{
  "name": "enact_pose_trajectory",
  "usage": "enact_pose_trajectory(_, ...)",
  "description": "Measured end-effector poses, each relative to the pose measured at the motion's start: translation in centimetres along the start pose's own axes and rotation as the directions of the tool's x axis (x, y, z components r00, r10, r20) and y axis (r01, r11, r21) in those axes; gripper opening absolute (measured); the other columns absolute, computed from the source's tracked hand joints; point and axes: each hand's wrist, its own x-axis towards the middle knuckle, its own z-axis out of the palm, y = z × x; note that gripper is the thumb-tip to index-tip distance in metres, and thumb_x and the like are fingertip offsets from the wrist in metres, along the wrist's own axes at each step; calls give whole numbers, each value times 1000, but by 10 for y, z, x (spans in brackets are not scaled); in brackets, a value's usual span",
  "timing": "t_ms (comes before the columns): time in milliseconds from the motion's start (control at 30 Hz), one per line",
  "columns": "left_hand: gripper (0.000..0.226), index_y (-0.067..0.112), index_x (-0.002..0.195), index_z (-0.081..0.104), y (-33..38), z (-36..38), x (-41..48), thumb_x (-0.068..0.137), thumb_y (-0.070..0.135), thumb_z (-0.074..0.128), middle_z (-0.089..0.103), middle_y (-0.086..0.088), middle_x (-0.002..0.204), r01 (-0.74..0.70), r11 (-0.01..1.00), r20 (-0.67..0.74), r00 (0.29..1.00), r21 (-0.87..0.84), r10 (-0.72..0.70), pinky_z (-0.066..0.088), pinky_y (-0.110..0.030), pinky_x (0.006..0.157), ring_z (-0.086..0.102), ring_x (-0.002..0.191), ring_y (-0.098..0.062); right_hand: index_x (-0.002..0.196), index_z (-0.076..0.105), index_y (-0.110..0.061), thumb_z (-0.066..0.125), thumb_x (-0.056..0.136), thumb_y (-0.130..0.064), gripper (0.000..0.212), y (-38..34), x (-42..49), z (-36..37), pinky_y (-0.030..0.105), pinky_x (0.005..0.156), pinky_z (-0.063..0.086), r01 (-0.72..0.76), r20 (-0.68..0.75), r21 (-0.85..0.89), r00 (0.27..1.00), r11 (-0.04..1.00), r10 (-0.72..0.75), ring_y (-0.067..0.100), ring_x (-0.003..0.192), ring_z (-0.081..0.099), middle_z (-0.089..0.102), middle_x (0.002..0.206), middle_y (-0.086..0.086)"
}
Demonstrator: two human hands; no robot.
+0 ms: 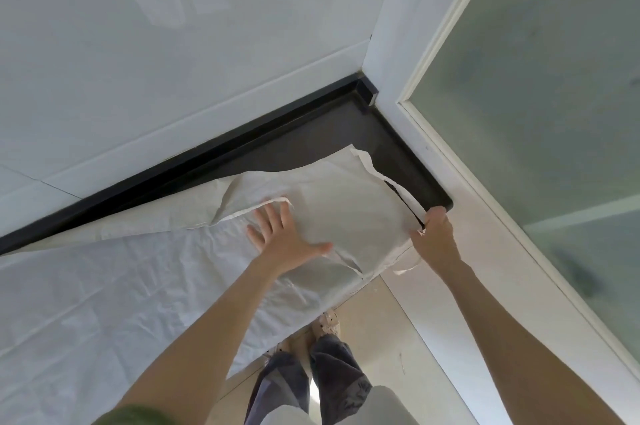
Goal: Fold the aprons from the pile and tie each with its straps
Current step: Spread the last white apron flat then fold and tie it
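A white apron (349, 203) lies partly folded on the dark counter (398, 161), over a larger sheet of white cloth (121, 286). My left hand (287, 234) presses flat on the apron with its fingers spread. My right hand (434, 234) grips the apron's right edge at the counter's rounded corner. A thin white strap (388, 178) runs along that right edge up from my right hand. Another strap end (407, 267) dangles below the counter edge.
A white wall (173, 61) rises behind the counter's black back rim (207, 147). A frosted glass door (554, 113) in a white frame stands at the right. Below are a pale tiled floor (388, 320), my legs and slippers.
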Motion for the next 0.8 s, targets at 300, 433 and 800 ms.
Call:
enact_pose_trajectory(300, 139, 17, 150, -21, -5, 7, 5, 59, 85, 60, -29, -16, 155, -15, 983, 35, 999, 181, 9, -12, -58, 113, -32, 140, -37, 94, 42, -8, 54, 89, -5, 14, 6, 1, 4, 31, 65, 35, -45, 11, -16, 999, 999, 45, 25, 76, 44, 46, 78, 4)
enact_pose_trajectory(433, 99, 25, 151, 6, -12, 0, 11, 78, 61, 63, -18, -8, 159, -75, 997, -28, 997, -31, 74, -9, -51, 115, -26, 144, -29, 116, 47, -12, 54, 84, 0, 35, -30, 8, 11, 38, 91, 34, 81, -67, -277, 992, 957, -104, 26, 105, 39, 45, 112, 6)
enact_pose_trajectory(800, 59, 11, 135, 43, -136, -67, -25, 80, -1, 60, 39, -8, 131, -88, 941, -558, 821, -326, -117, 34, -37, 104, 40, 119, -26, 141, 41, -9, 60, 93, -23, 54, -211, -42, 136, 21, 93, 32, 244, 426, 227, 845, 943, -322, 21, 124, 45, 44, 135, 9)
